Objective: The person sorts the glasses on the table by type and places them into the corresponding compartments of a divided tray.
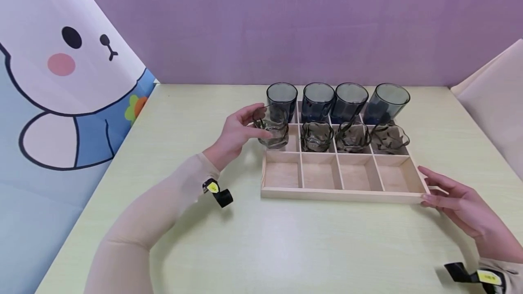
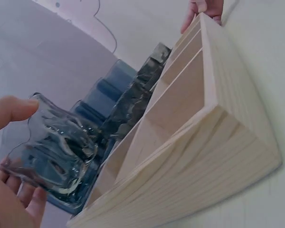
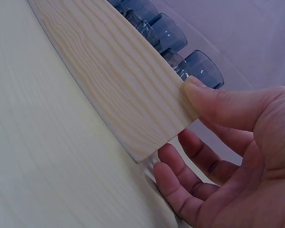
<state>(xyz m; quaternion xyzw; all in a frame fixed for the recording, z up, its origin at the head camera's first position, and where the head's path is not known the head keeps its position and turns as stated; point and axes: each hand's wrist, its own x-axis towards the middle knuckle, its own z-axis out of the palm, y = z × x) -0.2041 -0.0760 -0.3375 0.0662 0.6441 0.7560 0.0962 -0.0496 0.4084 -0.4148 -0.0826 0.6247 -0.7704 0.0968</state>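
My left hand (image 1: 233, 139) grips a short, wavy-sided grey glass (image 1: 273, 134), thumb on one side and fingers round the other. This glass is over the left compartment of the middle row in a divided wooden tray (image 1: 343, 195); the left wrist view shows the glass (image 2: 57, 152) tilted in that hand. At the tray's front right corner, my right hand (image 1: 461, 205) holds the wood. In the right wrist view its thumb (image 3: 218, 102) presses the corner while the fingers bend beside the end wall.
Several tall blue-grey glasses (image 1: 318, 96) stand along the back row, the rightmost one (image 1: 386, 103) leaning right. Three short wavy glasses (image 1: 317, 137) occupy the middle row. Front compartments (image 1: 282, 171) show bare wood. Behind the pale table (image 1: 253, 248) rises a purple backdrop (image 1: 302, 26).
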